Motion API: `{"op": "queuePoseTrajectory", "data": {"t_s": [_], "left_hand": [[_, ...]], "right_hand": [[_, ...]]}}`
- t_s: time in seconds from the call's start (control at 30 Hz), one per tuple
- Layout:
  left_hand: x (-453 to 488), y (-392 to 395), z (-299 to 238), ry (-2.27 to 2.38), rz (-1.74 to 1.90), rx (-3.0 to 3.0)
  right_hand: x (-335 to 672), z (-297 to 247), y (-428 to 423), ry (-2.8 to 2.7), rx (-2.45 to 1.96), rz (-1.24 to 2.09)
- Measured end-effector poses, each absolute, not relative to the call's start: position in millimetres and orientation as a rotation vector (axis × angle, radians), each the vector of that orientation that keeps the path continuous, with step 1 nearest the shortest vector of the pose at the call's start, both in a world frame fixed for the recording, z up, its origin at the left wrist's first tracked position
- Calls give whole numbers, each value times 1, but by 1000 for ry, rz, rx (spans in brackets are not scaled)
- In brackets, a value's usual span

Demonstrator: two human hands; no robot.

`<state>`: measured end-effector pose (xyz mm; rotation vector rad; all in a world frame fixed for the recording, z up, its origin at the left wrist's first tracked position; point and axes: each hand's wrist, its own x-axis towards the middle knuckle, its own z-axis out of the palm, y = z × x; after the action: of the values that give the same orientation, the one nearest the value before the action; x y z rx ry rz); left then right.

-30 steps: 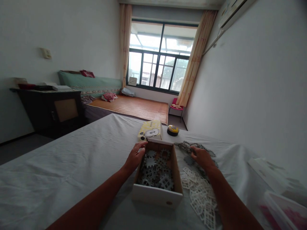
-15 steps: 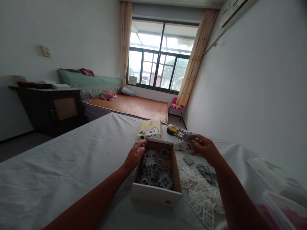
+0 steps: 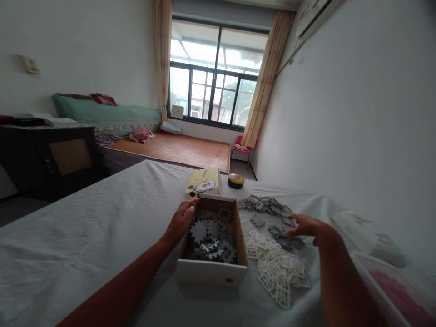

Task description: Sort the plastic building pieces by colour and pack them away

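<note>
An open cardboard box (image 3: 211, 273) holds a heap of grey interlocking plastic pieces (image 3: 202, 231), many with toothed edges. At its far left corner my left hand (image 3: 180, 221) grips the wall, fingers over the rim. To the right of the box, my right hand (image 3: 306, 227) is empty, thumb and fingers apart. It hovers by some loose grey toothed pieces (image 3: 279, 234); whether the fingertips touch them I cannot tell. More grey pieces (image 3: 264, 204) lie in a row farther back. White lattice pieces (image 3: 277, 265) are piled nearer me, right of the box.
Behind the box stand a yellow-and-white box lid (image 3: 204, 180) with a cartoon print and a round yellow-and-black tin (image 3: 235, 180). A clear tub with pink contents (image 3: 398, 290) is at the right edge. A white cloth (image 3: 112, 227) covers the table.
My right hand has let go of the grey pieces it held up and moved lower and nearer. Grey pieces in the box lie differently on top. The view has shifted right.
</note>
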<state>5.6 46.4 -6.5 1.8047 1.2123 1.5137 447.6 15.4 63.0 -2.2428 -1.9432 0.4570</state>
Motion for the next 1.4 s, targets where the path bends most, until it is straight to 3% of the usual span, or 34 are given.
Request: {"op": "queuePoseTrajectory", "data": {"t_s": [0.33,0.83,1.1,1.4], "left_hand": [[4,47,-8,1221,1506,1831],[5,46,-6,1226,1500,1836],[4,47,-6,1219,1494,1832],[6,44,-6,1201,1484,1799]], "right_hand": [[442,12,43,-2085,-2110,492],[441,24,46,-2049,-2109,508],[372,82,30,-1889,-1549,608],[260,87,0,-1939,-1067,697]]}}
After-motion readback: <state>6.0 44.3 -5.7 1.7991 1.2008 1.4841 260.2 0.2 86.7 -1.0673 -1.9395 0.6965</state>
